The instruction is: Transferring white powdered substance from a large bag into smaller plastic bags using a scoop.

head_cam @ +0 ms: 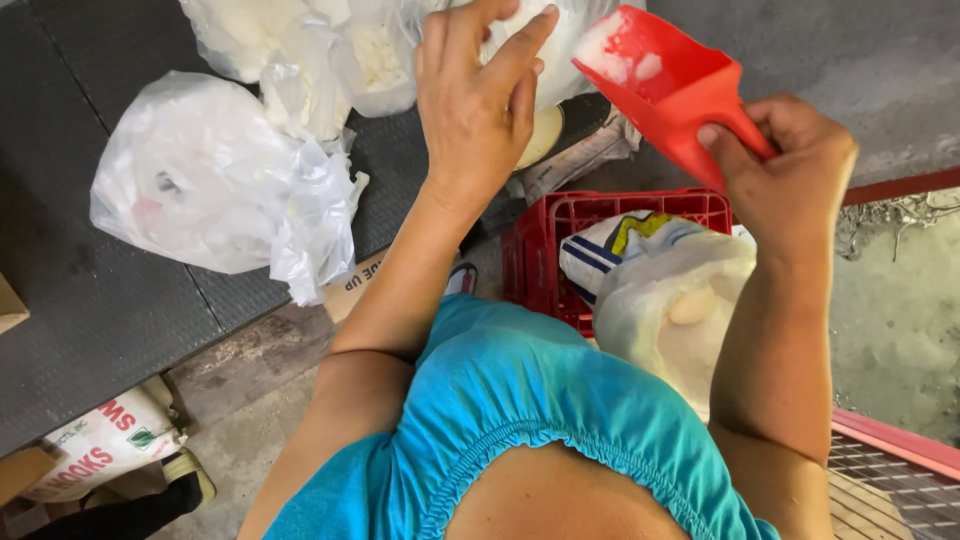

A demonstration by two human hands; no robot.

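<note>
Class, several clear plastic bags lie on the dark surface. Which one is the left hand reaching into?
The bag at top centre, beside the red scoop: the left hand rests at its mouth. The large crumpled bag lies apart, untouched.

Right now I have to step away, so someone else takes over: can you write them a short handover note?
Right hand grips the red scoop, tilted, with white powder clinging inside.
Left hand is open, fingers spread over a clear bag of white powder on the dark mat.
Several filled, knotted bags lie on the mat.
Open sack sits by the red crate.
How many remain: cannot tell.
</note>
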